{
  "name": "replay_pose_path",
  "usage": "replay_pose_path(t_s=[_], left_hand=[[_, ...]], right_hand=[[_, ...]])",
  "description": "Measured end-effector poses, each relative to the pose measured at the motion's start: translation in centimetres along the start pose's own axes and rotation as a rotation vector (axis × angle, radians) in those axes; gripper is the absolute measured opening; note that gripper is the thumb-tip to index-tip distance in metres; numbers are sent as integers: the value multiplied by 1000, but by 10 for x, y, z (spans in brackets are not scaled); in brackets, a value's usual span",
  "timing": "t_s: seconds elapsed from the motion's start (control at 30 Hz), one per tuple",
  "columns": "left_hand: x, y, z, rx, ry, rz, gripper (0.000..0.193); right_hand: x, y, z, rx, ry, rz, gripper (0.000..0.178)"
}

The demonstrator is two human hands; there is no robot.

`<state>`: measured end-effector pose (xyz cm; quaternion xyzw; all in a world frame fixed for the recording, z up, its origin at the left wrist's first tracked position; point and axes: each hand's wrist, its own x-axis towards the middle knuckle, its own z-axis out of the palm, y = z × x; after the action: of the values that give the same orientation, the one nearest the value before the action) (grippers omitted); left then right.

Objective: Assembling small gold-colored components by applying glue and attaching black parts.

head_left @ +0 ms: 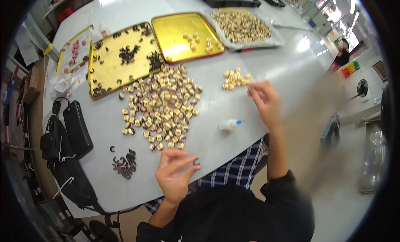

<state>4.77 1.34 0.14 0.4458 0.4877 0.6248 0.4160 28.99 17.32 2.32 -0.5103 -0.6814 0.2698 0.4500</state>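
Observation:
My left hand (174, 175) is over the near edge of the table, thumb and fingers pinching a small black C-shaped piece (196, 161). My right hand (266, 102) is at the right edge of a small pile of cream-coloured pieces (234, 78), its thumb and forefinger pinched together. What its fingertips hold is too small to make out. Between the hands lies a small white bottle (227, 125) with a blue tip. A large heap of small cream and dark block-like pieces (166, 102) spreads beyond my left hand. Left of that hand is a little pile of black C-shaped pieces (125, 165).
A yellow tray (109, 61) with black pieces, a shiny gold tray (175, 27) with a few cream pieces, and a lined tray (273, 41) full of small pieces stand farther back. A black power adapter (78, 127) and cables lie at the left. A person (342, 54) is far right.

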Motion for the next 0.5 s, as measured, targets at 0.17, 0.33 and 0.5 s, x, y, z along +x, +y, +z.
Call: replay_pose_path(t_s=[0.17,0.33,0.5], left_hand=[[-7,-5,-5,-30,14,25,30],[1,-5,1,-25,4,58,31],[7,-10,-3,44,-76,166,34]], right_hand=[[-57,-36,-12,294,176,-9,14],[-111,-68,15,658,-30,132,11],[-118,-89,54,718,-164,549,12]])
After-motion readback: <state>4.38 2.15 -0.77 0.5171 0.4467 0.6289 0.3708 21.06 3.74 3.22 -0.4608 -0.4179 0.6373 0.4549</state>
